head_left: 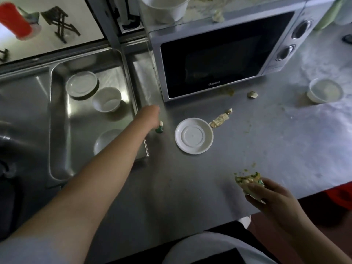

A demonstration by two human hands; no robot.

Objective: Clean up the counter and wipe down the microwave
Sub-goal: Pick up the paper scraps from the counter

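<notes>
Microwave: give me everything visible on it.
The microwave is a silver box with a dark glass door, shut, with small lettering on the door's lower edge. Two round knobs sit one above the other on its right panel. It stands on the steel counter, just right of the sink. On its top rest a white bowl and pale food scraps. More scraps lie on the counter before its front edge. Neither hand touches it.

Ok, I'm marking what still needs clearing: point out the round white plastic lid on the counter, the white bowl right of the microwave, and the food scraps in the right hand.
Round white plastic lid point(194, 135): head view, centre.
White bowl point(325, 90): head view, inside.
Food scraps point(249, 181): head view, middle of clump.
</notes>
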